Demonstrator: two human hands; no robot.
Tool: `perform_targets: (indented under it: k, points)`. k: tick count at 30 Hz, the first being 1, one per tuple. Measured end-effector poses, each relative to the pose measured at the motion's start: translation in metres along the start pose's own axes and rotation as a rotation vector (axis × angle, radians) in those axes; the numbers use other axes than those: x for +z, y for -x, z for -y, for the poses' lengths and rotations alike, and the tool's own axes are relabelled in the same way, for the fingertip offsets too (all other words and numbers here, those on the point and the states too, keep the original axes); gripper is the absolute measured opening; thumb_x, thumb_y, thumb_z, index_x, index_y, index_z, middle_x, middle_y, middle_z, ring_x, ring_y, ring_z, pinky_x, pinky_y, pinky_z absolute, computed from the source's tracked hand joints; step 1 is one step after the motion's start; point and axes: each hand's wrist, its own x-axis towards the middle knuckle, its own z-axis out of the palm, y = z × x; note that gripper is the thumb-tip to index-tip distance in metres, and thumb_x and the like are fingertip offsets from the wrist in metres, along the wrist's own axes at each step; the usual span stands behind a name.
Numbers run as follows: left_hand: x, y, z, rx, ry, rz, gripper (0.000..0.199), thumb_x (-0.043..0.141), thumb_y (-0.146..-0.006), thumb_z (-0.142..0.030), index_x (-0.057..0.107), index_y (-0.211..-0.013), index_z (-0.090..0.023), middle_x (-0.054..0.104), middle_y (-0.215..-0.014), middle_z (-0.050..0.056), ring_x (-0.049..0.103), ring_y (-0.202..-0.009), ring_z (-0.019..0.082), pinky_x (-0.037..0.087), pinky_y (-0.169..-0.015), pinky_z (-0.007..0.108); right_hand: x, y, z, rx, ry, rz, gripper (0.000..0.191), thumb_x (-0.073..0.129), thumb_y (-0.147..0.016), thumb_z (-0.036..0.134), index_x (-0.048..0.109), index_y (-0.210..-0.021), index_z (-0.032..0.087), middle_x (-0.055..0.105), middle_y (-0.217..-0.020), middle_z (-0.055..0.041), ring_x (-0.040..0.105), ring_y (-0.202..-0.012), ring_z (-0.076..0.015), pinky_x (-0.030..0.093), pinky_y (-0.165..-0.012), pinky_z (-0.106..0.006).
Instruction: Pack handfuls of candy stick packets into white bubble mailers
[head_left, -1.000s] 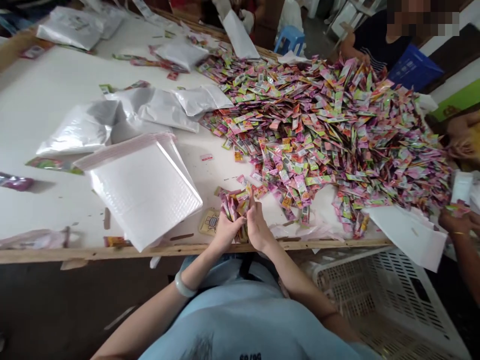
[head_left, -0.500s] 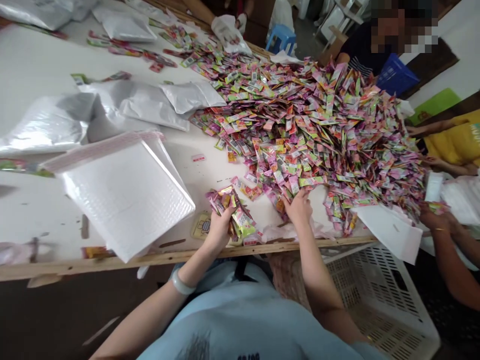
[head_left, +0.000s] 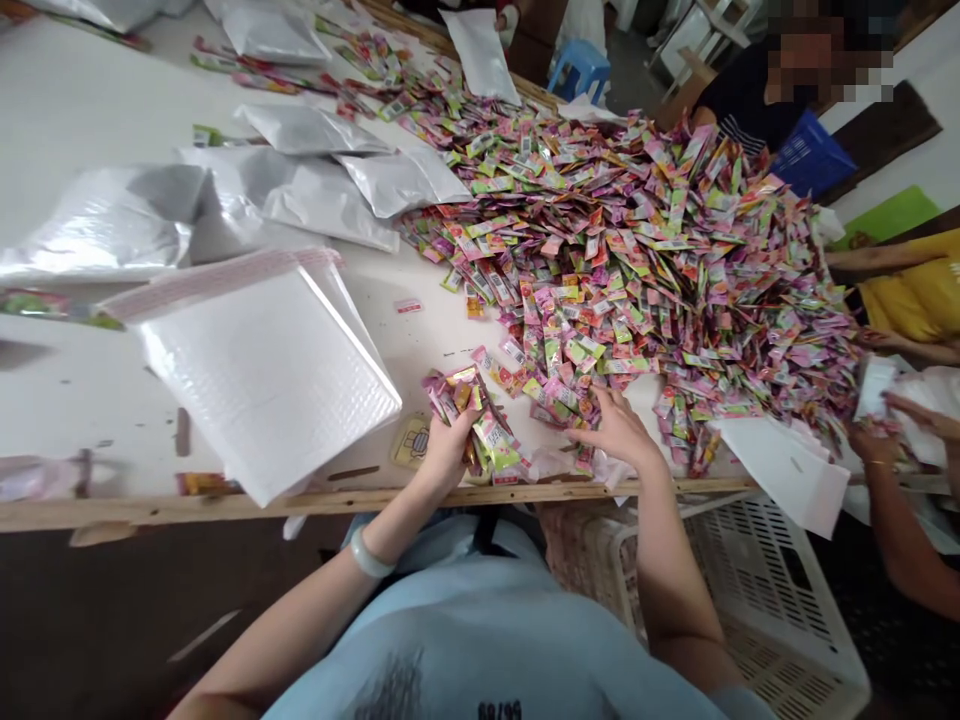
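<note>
My left hand [head_left: 451, 447] grips a bunch of small colourful packets [head_left: 486, 425] just above the table's front edge. To its right, my right hand [head_left: 621, 428] has its fingers spread beside loose packets [head_left: 559, 398] at the near side of a large pile of packets [head_left: 660, 260]; nothing shows in its grasp. White padded envelopes [head_left: 274, 365] lie on the table left of my left hand. Between the envelopes and the hand is a yellowish card with a drawing [head_left: 410, 440].
Filled silver-white bags [head_left: 97, 225] lie at the left. A white plastic crate [head_left: 780, 580] is below the wooden table edge [head_left: 300, 502]. Other people's hands work at the right, near a white envelope [head_left: 787, 465]. A blue stool [head_left: 581, 68] stands beyond.
My right hand has moved right and toward me, and its fingers have spread. Loose packets have shifted near it. Another person's white bag at the back is now raised upright.
</note>
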Motion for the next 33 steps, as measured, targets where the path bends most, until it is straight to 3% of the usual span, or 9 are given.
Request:
perform_targets:
  k: [4, 8, 12, 15, 17, 21, 25, 30, 33]
  points:
    - [-0.001, -0.001, 0.001, 0.0, 0.028, 0.004, 0.047, 0.085, -0.059, -0.027, 0.065, -0.1, -0.018, 0.077, -0.09, 0.004, 0.075, -0.093, 0.028, 0.059, -0.081, 0.032, 0.002, -0.01, 0.036, 0.017, 0.113, -0.147, 0.075, 0.074, -0.078, 0.067, 0.057, -0.128, 0.013, 0.061, -0.121, -0.0253, 0.058, -0.117, -0.0426, 0.047, -0.095, -0.053]
    - [-0.001, -0.001, 0.001, 0.015, 0.023, 0.009, 0.049, 0.086, -0.057, -0.027, 0.065, -0.101, -0.018, 0.077, -0.09, 0.003, 0.075, -0.091, 0.026, 0.059, -0.082, 0.032, 0.019, -0.026, 0.06, 0.01, 0.117, -0.06, 0.067, 0.074, -0.085, 0.052, 0.054, -0.133, 0.01, 0.065, -0.119, -0.0284, 0.061, -0.111, -0.0407, 0.049, -0.09, -0.048]
    - [-0.001, -0.001, 0.002, 0.027, 0.033, 0.008, 0.05, 0.086, -0.057, -0.033, 0.066, -0.1, -0.017, 0.076, -0.087, 0.003, 0.075, -0.087, 0.026, 0.058, -0.083, 0.036, 0.021, -0.033, 0.046, -0.021, -0.088, 0.09, 0.036, 0.058, -0.094, 0.034, 0.06, -0.124, 0.014, 0.072, -0.111, -0.018, 0.066, -0.101, -0.0307, 0.049, -0.087, -0.038]
    - [-0.001, -0.001, 0.002, 0.027, 0.03, 0.002, 0.051, 0.086, -0.056, -0.033, 0.067, -0.1, -0.017, 0.076, -0.086, 0.004, 0.075, -0.091, 0.029, 0.058, -0.086, 0.039, 0.011, -0.03, 0.021, -0.055, -0.239, 0.04, 0.027, 0.05, -0.095, 0.037, 0.065, -0.103, 0.017, 0.073, -0.092, -0.0101, 0.066, -0.087, -0.0266, 0.05, -0.081, -0.036]
    - [-0.001, -0.002, 0.003, 0.019, 0.029, 0.006, 0.051, 0.086, -0.056, -0.033, 0.067, -0.101, -0.017, 0.076, -0.083, 0.004, 0.075, -0.092, 0.03, 0.058, -0.087, 0.04, 0.003, -0.024, 0.007, -0.05, -0.313, -0.059, 0.03, 0.048, -0.094, 0.041, 0.064, -0.105, 0.019, 0.071, -0.085, -0.007, 0.065, -0.081, -0.0259, 0.051, -0.078, -0.036]
    - [-0.001, -0.003, 0.003, -0.001, 0.039, 0.024, 0.051, 0.085, -0.058, -0.032, 0.067, -0.104, -0.018, 0.076, -0.081, 0.002, 0.076, -0.09, 0.029, 0.059, -0.084, 0.038, -0.003, -0.011, 0.005, 0.029, -0.267, -0.189, 0.036, 0.05, -0.093, 0.046, 0.061, -0.113, 0.019, 0.073, -0.093, -0.0126, 0.068, -0.088, -0.0303, 0.051, -0.08, -0.04]
    - [-0.001, -0.002, 0.003, 0.009, 0.033, 0.023, 0.051, 0.085, -0.059, -0.03, 0.067, -0.105, -0.017, 0.076, -0.083, 0.002, 0.076, -0.09, 0.028, 0.059, -0.084, 0.037, 0.012, 0.001, 0.036, 0.124, -0.103, 0.019, 0.037, 0.067, -0.085, 0.054, 0.063, -0.1, 0.02, 0.072, -0.089, -0.0144, 0.069, -0.088, -0.0337, 0.051, -0.077, -0.041]
    - [-0.001, -0.002, 0.003, 0.023, 0.041, 0.022, 0.05, 0.085, -0.06, -0.031, 0.067, -0.105, -0.017, 0.076, -0.083, 0.003, 0.076, -0.091, 0.028, 0.059, -0.085, 0.037, 0.031, 0.02, 0.073, -0.104, -0.225, 0.123, 0.006, 0.064, -0.085, 0.027, 0.062, -0.088, 0.022, 0.07, -0.103, -0.0127, 0.068, -0.101, -0.0326, 0.051, -0.088, -0.044]
    - [-0.002, -0.003, 0.004, 0.023, 0.035, 0.024, 0.049, 0.085, -0.059, -0.032, 0.068, -0.103, -0.017, 0.076, -0.083, 0.003, 0.076, -0.089, 0.028, 0.06, -0.082, 0.036, 0.027, 0.03, 0.065, -0.178, -0.424, 0.076, 0.014, 0.062, -0.079, 0.021, 0.06, -0.093, 0.025, 0.069, -0.105, -0.0078, 0.066, -0.101, -0.0282, 0.053, -0.091, -0.043]
